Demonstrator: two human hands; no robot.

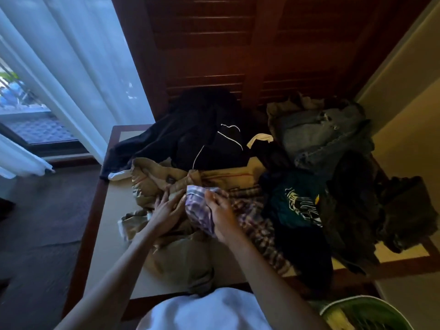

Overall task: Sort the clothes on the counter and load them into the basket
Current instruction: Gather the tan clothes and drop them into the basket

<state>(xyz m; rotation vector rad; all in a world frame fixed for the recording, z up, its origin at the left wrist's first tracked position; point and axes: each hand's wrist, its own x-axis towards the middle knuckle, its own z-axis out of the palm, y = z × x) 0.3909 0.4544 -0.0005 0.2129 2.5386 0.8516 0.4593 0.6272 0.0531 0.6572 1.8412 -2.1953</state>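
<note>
White fabric of your own shirt fills the bottom edge of the view, and just to its right the rim of the green basket curves in at the lower right corner, sitting below the near edge of the tabletop.

Your two bare forearms reach forward over that edge into the pile of clothes. Your left hand lies with its fingers spread and flat, open, pressing on the tan trousers that sprawl across the near left part of the tabletop. Your right hand is closed around a bunched fold of the purple plaid garment, thumb on top, lifting it slightly off the tan cloth; the rest of that plaid trails away to the right and toward you beneath your right wrist.

Just right of the plaid lies a dark teal shirt with a pale printed graphic. Behind your hands, a black garment with thin white piping is heaped against the dark wooden louvred panel. At the far right of the tabletop blue denim is folded in a mound, with dark crumpled clothes spilling over the right edge beside it.

White curtains hang to the left, over a dark floor.
</note>
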